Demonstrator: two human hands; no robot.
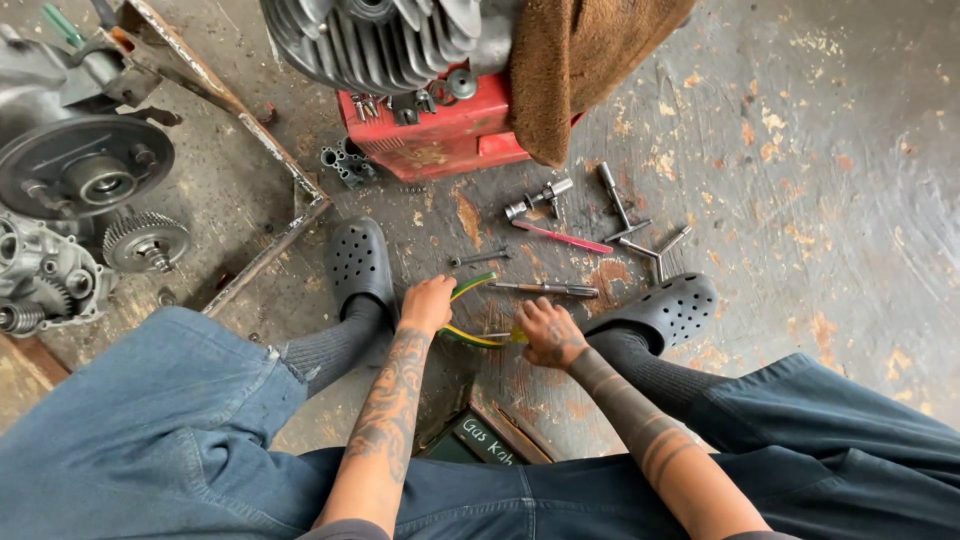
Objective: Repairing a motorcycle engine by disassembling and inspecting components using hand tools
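Note:
My left hand (428,304) reaches down to the floor between my feet and closes on the handles of yellow-and-green pliers (468,312). My right hand (549,333) is beside it, fingers curled over the other end of the pliers near a small yellow part. A screwdriver (545,290) lies on the floor just beyond both hands. I sit with legs apart in blue jeans, with black perforated clogs (360,262) on my feet.
Loose tools lie ahead: a red-handled tool (562,238), a socket piece (538,196), a Y-shaped wrench (655,250), a small wrench (478,258). A red toolbox (435,135) stands under a finned engine cylinder (370,40) and a brown cloth (575,60). Engine case and gears (70,210) sit left.

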